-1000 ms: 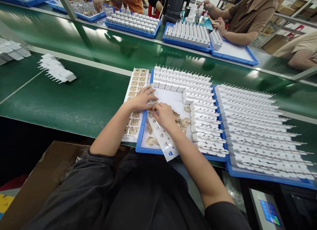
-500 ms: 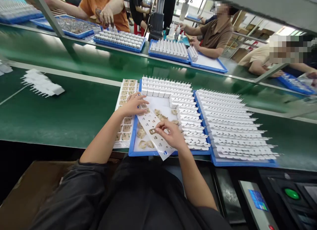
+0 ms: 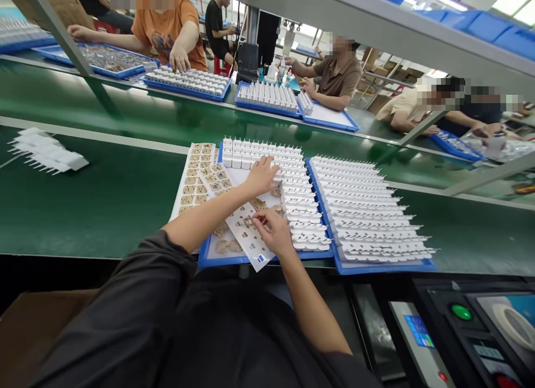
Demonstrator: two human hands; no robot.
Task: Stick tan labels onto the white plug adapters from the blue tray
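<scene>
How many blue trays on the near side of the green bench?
2: left tray, under the right hand; right tray, beside it, filled with white pronged pieces. None looks hidden.

Across the green bench (image 3: 125, 209), a person in an orange shirt (image 3: 171, 31) is facing a blue tray (image 3: 184, 91) of white pieces (image 3: 200, 81) that is lying beside another tray (image 3: 121, 74) of jumbled shiny parts (image 3: 111, 56), while a person in a brown shirt (image 3: 341, 73) is working near a dark upright stand (image 3: 248, 51). Blue bins (image 3: 480, 27) are lining the upper right, above a pale beam (image 3: 368, 28) that is crossing the view. At the lower right, a pale device (image 3: 424, 363) is showing a lit screen (image 3: 418, 330) beside a green button (image 3: 461, 311).
</scene>
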